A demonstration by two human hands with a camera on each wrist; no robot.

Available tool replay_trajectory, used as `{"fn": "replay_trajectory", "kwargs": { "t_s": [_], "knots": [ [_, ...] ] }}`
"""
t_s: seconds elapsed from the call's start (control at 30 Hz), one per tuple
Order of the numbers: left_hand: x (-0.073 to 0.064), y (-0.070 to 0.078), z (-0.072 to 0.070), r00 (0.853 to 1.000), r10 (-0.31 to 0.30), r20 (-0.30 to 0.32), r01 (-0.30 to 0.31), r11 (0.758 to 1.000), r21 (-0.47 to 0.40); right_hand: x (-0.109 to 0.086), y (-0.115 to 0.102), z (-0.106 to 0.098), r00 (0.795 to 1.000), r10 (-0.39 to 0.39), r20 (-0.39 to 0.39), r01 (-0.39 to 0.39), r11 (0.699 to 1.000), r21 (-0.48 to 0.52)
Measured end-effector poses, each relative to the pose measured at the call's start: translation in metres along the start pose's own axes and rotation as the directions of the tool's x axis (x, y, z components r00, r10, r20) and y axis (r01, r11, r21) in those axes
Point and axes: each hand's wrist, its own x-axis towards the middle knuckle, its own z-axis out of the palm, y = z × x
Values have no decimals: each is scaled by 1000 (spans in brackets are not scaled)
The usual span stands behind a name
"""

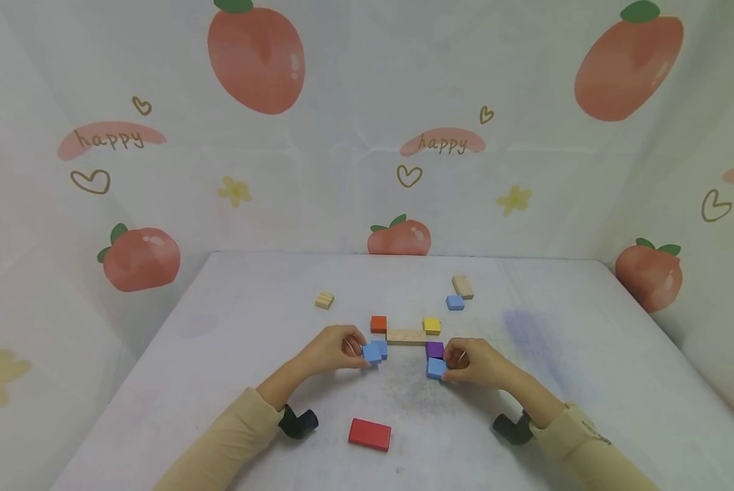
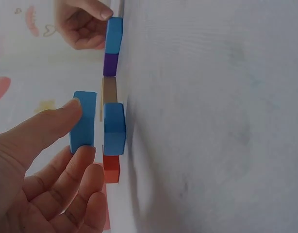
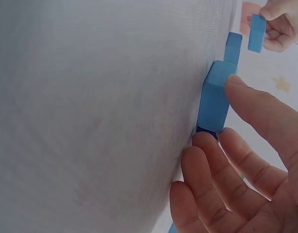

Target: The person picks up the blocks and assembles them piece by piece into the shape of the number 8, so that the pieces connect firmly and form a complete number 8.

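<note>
Between thumb and fingertips, my left hand [image 1: 336,348] pinches a blue block [image 2: 83,121], held up off the table. Close under it, a second blue block [image 2: 114,128] sits on the table in front of an orange-red block [image 1: 378,324]. My right hand [image 1: 482,365] pinches another blue block [image 3: 216,99] by its ends, low at the tabletop. That block is right against the near side of a purple block [image 1: 434,350]. Behind stands a yellow block [image 1: 431,326], and a long plain wooden block [image 1: 406,337] spans between the left and right groups.
A red rectangular block [image 1: 370,435] lies near the front. Farther back are a small wooden block [image 1: 325,300], a blue block [image 1: 456,303] and a longer wooden block [image 1: 462,287]. A printed curtain [image 1: 330,198] hangs behind the white table [image 1: 232,307].
</note>
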Motion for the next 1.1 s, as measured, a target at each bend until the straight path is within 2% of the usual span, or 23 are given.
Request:
{"fn": "replay_trajectory", "kwargs": {
  "t_s": [0.67,1.0,1.1],
  "knots": [
    [-1,6,13,998,27,59,-27,1000,5,0,0,0,1000,4,2,-4,1000,4],
    [-1,5,19,998,6,57,-7,1000,12,-1,-1,1,1000,5,-5,-5,1000,3],
    [-1,4,19,998,24,53,-24,1000,-1,-1,0,1,1000,4,-6,-4,1000,2]
  ]
}}
